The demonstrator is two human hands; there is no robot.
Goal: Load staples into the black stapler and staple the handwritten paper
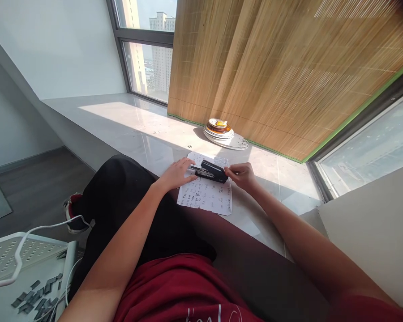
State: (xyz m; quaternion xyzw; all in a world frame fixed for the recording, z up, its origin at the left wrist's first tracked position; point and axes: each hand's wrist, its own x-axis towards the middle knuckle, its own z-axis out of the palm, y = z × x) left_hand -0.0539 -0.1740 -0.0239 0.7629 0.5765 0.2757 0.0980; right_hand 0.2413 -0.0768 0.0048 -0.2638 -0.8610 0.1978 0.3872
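A black stapler [216, 173] lies on a sheet of paper [204, 201] covered in handwriting, on the pale stone sill. Its top arm is raised, and a narrow metal part sticks out at the left end. My left hand [176, 173] is around that left end, with the thumb on the near side and the fingers on the far side. At the right end, the thumb and bent fingers of my right hand [241, 175] pinch the stapler. Whether there are staples in it is too small to make out.
Stacked plates [219, 134] stand behind the paper, beside a bamboo blind [255, 76]. My knee [121, 179] is against the sill's front edge. At lower left, a white perforated rack [23, 250] holds several grey pieces [36, 297], with a white cable [18, 257] across it.
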